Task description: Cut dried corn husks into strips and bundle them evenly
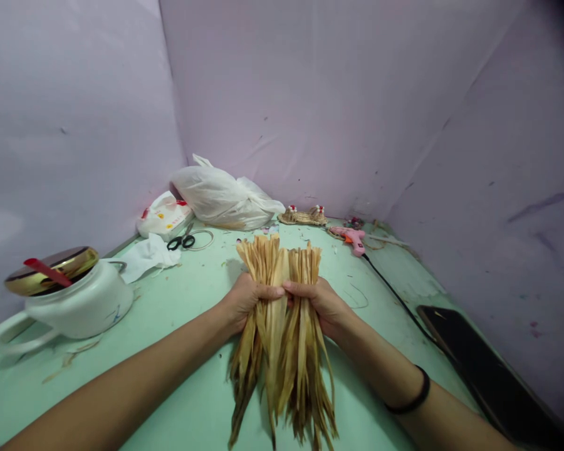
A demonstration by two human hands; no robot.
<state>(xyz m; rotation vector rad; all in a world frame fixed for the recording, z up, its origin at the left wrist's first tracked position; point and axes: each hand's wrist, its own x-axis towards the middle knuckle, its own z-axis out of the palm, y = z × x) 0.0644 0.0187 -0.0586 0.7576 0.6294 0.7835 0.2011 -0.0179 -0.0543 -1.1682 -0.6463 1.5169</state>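
A bundle of dried husk strips [275, 313], pale at the top and browner toward the frayed lower ends, is held upright in the middle of the head view. My left hand [251, 300] grips its left side, with the thumb laid across the front. On the right side my right hand [322, 304] grips it the same way, and the two thumb tips nearly meet. Most of the fingers are hidden behind the strips. The top ends are even and fan out slightly above both hands.
On the green table [183, 376] stand a white mug [82, 300] with a gold lid, scissors [181, 241], a tissue pack [164, 216] and a white plastic bag [225, 197]. A woven piece [303, 216], a pink glue gun [352, 238] with black cord and a black phone [479, 363] lie rightward.
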